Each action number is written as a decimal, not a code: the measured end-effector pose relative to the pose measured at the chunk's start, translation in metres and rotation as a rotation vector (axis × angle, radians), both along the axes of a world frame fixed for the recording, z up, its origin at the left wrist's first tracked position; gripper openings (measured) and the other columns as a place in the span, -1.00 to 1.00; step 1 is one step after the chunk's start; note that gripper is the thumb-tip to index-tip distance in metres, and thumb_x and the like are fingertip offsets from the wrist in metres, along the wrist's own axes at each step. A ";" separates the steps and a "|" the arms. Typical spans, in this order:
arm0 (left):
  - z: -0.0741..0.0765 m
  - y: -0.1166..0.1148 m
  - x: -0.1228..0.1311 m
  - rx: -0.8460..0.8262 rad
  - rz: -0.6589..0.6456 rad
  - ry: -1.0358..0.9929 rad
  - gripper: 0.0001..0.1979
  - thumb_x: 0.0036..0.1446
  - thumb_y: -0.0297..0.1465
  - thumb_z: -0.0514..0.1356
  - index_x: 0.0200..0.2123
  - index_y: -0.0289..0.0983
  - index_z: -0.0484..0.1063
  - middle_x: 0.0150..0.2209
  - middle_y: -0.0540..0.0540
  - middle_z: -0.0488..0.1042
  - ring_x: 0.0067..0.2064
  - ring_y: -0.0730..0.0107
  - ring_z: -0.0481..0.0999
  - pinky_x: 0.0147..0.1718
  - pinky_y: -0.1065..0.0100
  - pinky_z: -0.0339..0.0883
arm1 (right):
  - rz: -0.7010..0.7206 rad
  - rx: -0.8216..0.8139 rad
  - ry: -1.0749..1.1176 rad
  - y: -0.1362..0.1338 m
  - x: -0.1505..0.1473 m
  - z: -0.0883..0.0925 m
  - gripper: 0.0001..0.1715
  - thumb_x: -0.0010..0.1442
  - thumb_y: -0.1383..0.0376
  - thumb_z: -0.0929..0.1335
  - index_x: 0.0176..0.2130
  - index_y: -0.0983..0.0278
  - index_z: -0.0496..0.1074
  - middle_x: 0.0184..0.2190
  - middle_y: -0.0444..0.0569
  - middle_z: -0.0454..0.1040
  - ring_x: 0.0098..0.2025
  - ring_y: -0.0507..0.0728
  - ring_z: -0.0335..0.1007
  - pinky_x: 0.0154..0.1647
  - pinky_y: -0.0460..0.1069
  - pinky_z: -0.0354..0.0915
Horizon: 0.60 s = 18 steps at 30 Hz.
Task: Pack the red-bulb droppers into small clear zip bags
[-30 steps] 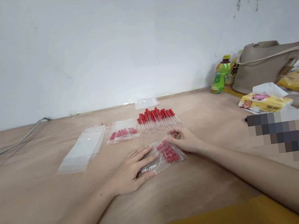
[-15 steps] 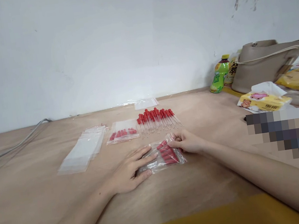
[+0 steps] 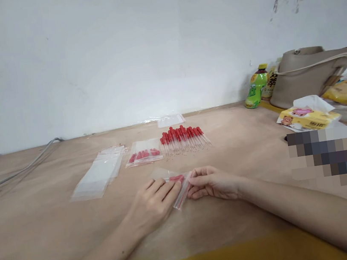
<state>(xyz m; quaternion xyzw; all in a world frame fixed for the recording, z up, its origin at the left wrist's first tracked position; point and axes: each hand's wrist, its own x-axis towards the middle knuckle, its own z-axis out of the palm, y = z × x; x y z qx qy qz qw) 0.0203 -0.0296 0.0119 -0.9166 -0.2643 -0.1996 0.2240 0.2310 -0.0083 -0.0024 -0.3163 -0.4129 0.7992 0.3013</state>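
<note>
Through the head camera I have the zip bag (image 3: 181,192) on the table, between the two hands: thin, crinkled clear plastic with a red-lined seal, its red rubbery bulbs (image 3: 176,178) partly visible. The right hand (image 3: 207,183) pinches its sealed end between thumb and fingers; the left hand (image 3: 154,199) lies bent-fingered over its other end, thumb hidden, so I can't tell whether it grips. Those fingers also block my view of the contents. The table (image 3: 254,222) under the bag is smooth and brown, meeting a pale, scuffed wall (image 3: 102,62) beyond it. Behind the bag I see slender clear droppers (image 3: 182,137) with red tops, fanned in a heap; left of it, a filled bag (image 3: 143,150) and flat, overlapping sleeves (image 3: 100,172); far right of it, a green bottle (image 3: 255,89) and a tissue pack (image 3: 312,119).
</note>
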 end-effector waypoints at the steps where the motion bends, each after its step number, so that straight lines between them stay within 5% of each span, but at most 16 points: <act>1: 0.005 0.001 -0.005 -0.002 -0.002 0.011 -0.71 0.16 -0.48 -0.01 -0.07 -0.22 0.36 -0.25 -0.08 0.51 -0.30 0.30 0.46 -0.36 0.28 0.35 | -0.014 0.031 -0.015 0.003 0.003 -0.001 -0.79 -0.04 0.32 0.42 -0.38 0.36 0.35 -0.47 -0.04 0.47 -0.42 -0.01 0.44 -0.29 -0.10 0.35; 5: 0.036 0.005 -0.037 -0.020 -0.008 -0.069 -0.75 0.13 -0.45 0.05 -0.13 -0.17 0.39 -0.25 -0.02 0.52 -0.26 0.30 0.50 -0.29 0.27 0.40 | -0.128 0.136 -0.051 0.021 0.021 -0.005 -0.68 -0.16 0.31 0.47 -0.39 0.33 0.32 -0.48 -0.10 0.45 -0.46 -0.04 0.41 -0.36 -0.12 0.31; 10: 0.064 0.023 -0.079 0.075 0.222 -0.507 -0.70 0.07 -0.42 0.17 -0.11 -0.01 0.38 -0.19 0.11 0.50 -0.24 0.36 0.52 -0.39 0.37 0.47 | -0.334 0.369 -0.200 0.044 0.040 -0.011 -0.65 -0.17 0.20 0.46 -0.41 0.31 0.32 -0.52 -0.15 0.40 -0.47 -0.05 0.35 -0.38 -0.10 0.26; 13: 0.058 0.054 -0.087 0.209 0.254 -0.619 -0.73 0.09 -0.40 0.16 -0.10 -0.08 0.40 -0.14 0.10 0.49 -0.15 0.29 0.50 -0.19 0.24 0.44 | -0.426 0.516 -0.323 0.050 0.045 -0.017 -0.64 -0.14 0.14 0.43 -0.41 0.31 0.31 -0.55 -0.18 0.36 -0.48 -0.05 0.31 -0.38 -0.09 0.24; 18: 0.030 0.109 -0.070 -0.046 0.297 -0.435 -0.69 0.18 -0.34 -0.04 -0.11 -0.21 0.43 -0.06 -0.01 0.44 -0.04 0.31 0.43 0.00 0.24 0.30 | -0.406 0.709 -0.458 0.048 0.044 -0.021 -0.68 -0.05 0.10 0.37 -0.42 0.30 0.34 -0.53 -0.15 0.34 -0.48 -0.03 0.25 -0.43 -0.10 0.21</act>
